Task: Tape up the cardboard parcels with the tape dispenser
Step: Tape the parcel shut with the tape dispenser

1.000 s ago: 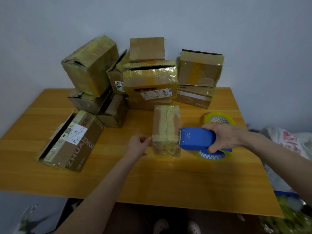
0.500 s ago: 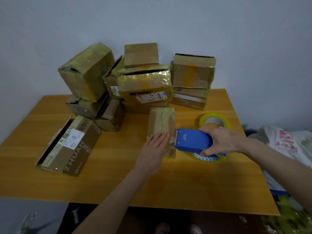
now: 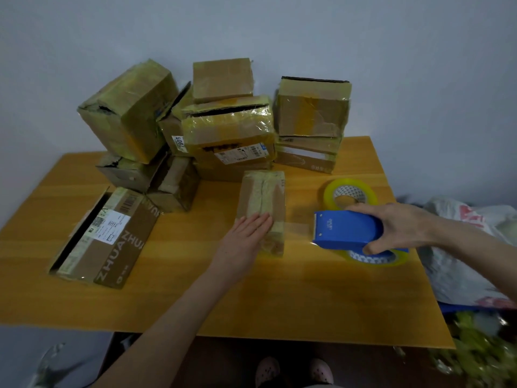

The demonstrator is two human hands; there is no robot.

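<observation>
Pulled away to the right since 0.5 s ago, the blue tape dispenser (image 3: pixel 347 229) is now held apart from the small parcel (image 3: pixel 261 197), and a strip of clear tape (image 3: pixel 298 229) is stretched between them. The dispenser is grasped by the right hand (image 3: pixel 397 225), with fingers curled over its top and the thumb hooked under its near edge. A yellowish tape roll (image 3: pixel 375 257) is seen beneath it.

The small parcel is laid lengthwise near the middle of the wooden table (image 3: pixel 279 298). Its near end is pressed by the left hand (image 3: pixel 246 236), which is kept flat as before, fingers straight and together.

1 spare tape roll (image 3: pixel 349 191) is placed just behind the dispenser. A pile of taped parcels (image 3: pixel 229 130) is stacked along the far edge against a grey wall (image 3: pixel 391 51). A flat box (image 3: pixel 112 236) printed ZHUANZHUAN is set at the left. A plastic bag (image 3: pixel 461 219) is seen beyond the right edge, and 2 pale shoes (image 3: pixel 293 371) below the near edge.
</observation>
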